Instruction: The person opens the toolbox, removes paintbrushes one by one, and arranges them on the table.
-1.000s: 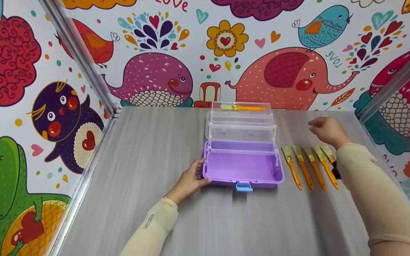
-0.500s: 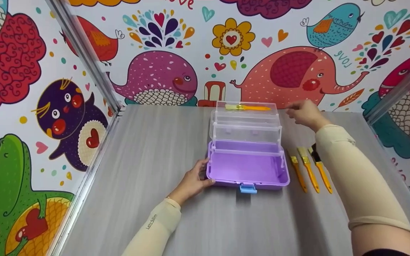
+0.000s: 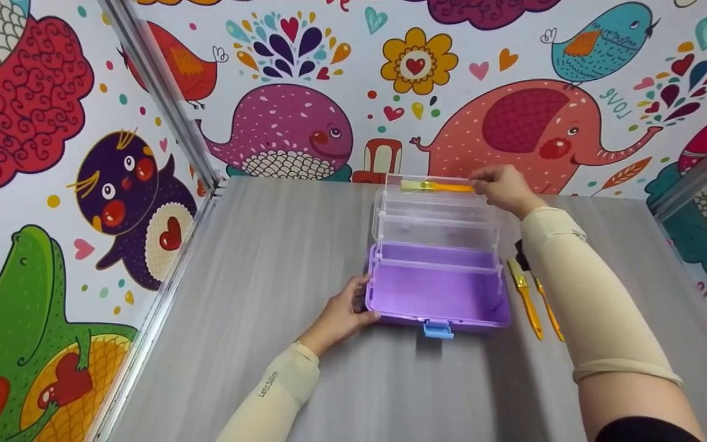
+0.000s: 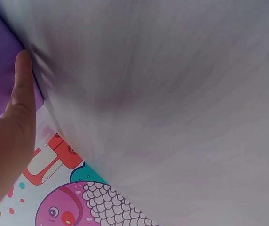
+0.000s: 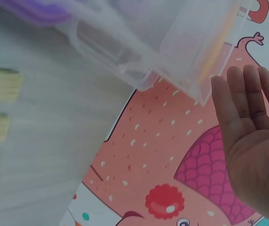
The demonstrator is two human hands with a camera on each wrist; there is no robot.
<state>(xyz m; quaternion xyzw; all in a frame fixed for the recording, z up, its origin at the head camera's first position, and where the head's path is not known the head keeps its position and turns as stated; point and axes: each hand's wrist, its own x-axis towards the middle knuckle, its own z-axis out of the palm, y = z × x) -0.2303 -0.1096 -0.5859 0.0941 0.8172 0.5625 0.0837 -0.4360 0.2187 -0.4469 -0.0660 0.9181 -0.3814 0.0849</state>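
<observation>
A purple storage box with a blue latch and clear stepped trays stands unfolded on the table. At its front left corner my left hand grips it, thumb along the front and fingers at the side. A paintbrush with an orange handle lies in the top clear tray. My right hand is at the right end of that tray, by the handle's tip. In the right wrist view its fingers extend toward the tray with nothing held.
Orange-handled paintbrushes lie on the grey table to the right of the box, partly hidden by my right forearm. Printed walls with metal corner posts enclose the table at the back and sides.
My right hand has moved left from above the loose brushes to the top tray's right end. The left hand stays on the box. The head view has shifted slightly.
</observation>
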